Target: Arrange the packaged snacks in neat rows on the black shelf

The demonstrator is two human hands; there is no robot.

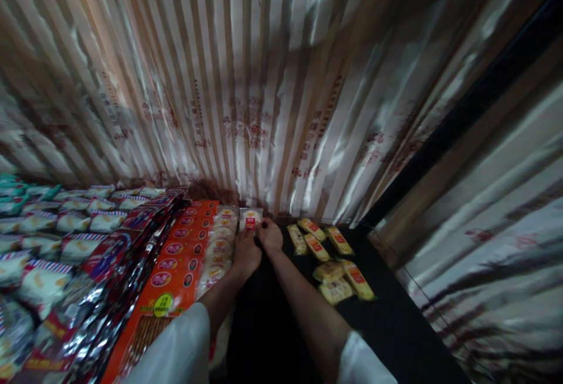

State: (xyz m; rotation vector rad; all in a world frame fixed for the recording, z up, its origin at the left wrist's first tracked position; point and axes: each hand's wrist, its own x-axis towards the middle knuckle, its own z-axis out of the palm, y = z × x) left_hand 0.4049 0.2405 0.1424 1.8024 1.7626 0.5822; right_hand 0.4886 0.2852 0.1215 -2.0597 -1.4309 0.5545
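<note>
A small clear packet (250,216) with a red and white label lies at the back of the black tabletop, in the space between both hands. My left hand (247,251) is closed at its lower edge, thumb and fingers against the wrapper. On the packet's right side, my right hand (270,235) has its fingers curled and pinched at the edge. Directly left of it runs a column of similar pale packets (219,249), overlapping one another. Several yellow packets (315,247) lie loosely to the right of my right hand.
Orange snack packs (182,243) overlap in a row to the left. Beyond them are dark red shiny packs (127,255) and many striped white packets (46,281). A pleated printed curtain (246,91) hangs behind the black table (272,313), and a dark pole (457,111) slants at the right.
</note>
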